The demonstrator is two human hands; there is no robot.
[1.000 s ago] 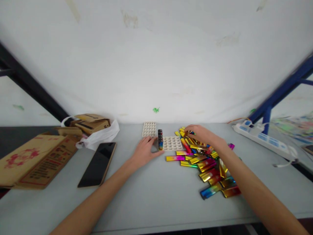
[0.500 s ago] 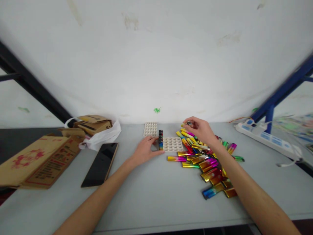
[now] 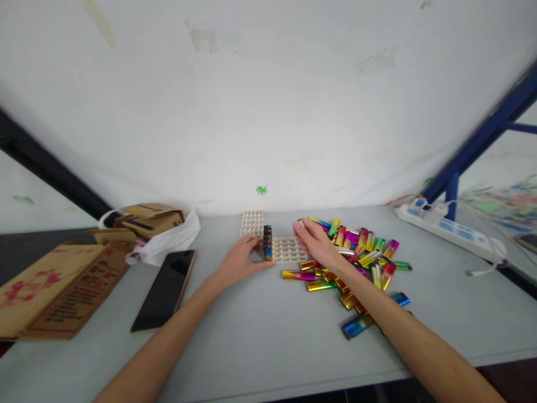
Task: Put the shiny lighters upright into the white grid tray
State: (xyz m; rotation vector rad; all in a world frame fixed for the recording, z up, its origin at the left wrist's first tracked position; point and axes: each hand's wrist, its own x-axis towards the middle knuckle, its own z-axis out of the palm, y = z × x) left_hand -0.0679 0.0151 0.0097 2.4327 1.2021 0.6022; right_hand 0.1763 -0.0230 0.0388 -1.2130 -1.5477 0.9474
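A pale tray with round hollows (image 3: 289,250) lies mid-table, and a row of upright lighters (image 3: 267,243) stands at its left end. Thumb and fingers of my left hand (image 3: 243,257) are spread around that row, touching the tray's left side. My right hand (image 3: 312,238) is over the tray's right end, its fingers pinched together at a small shiny end, probably a lighter's; the rest is hidden. To the right lies a loose pile of metallic coloured lighters (image 3: 369,257), partly under my right forearm.
A second pale tray (image 3: 251,223) lies behind, near the wall. On the left are a black phone (image 3: 164,290), a white plastic bag (image 3: 172,240) and cardboard boxes (image 3: 62,288). A white power strip (image 3: 451,230) lies at the right.
My right hand has moved left from the back of the pile to the tray. Lighters in the pile have shifted. My left hand stays by the upright row. The view has turned slightly.
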